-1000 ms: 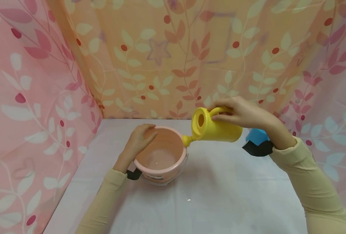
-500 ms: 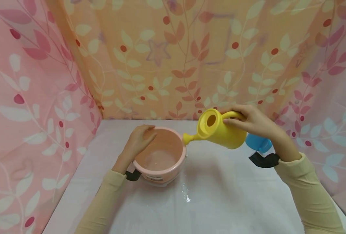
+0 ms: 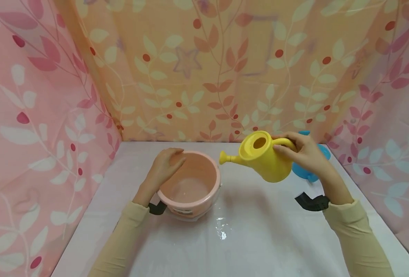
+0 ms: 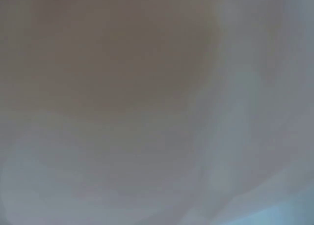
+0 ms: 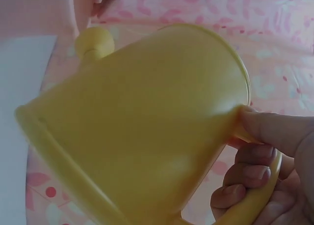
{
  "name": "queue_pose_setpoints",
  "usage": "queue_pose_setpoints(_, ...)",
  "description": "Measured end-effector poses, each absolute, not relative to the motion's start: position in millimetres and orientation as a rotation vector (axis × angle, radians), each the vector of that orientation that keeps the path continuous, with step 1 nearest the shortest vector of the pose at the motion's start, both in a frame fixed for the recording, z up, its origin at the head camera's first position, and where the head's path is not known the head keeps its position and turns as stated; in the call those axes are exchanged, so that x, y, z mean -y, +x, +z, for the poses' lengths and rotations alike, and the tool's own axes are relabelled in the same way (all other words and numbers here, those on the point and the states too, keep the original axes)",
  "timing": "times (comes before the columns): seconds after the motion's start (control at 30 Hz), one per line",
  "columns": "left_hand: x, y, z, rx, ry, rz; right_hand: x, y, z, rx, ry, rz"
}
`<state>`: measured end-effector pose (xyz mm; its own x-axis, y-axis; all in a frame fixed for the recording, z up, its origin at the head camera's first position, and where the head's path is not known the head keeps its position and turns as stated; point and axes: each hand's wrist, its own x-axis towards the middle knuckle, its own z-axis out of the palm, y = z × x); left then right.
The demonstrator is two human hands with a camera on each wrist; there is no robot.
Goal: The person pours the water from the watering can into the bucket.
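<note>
A pink bucket stands upright on the table. My left hand rests at its left rim, thumb stretched out over the opening; the other fingers reach toward the far rim. To the right, my right hand grips the handle of a yellow watering can in the air. The can tilts slightly, its spout head a little outside the bucket's right rim. In the right wrist view, curled fingers wrap the handle and the thumb presses near its upper end. The left wrist view is a blur.
A blue object, partly hidden behind the right hand, stands at the back right. Wet splashes shine on the white tabletop in front of the bucket. Floral cloth walls enclose the back and both sides.
The right hand has drawn the watering can rightward and tipped it back toward upright, its spout leaving the bucket's rim. Wet splashes have appeared on the table. The left hand has stayed put.
</note>
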<state>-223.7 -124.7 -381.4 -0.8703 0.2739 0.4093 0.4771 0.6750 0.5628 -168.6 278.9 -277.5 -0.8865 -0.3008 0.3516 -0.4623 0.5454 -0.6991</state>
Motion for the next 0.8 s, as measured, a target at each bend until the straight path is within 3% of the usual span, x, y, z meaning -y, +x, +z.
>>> queue_pose_setpoints(0.8, 125, -223, -383, 2.594, -0.597, -1.011, -286, -164, -324, 2.541, 0.320, 1.453)
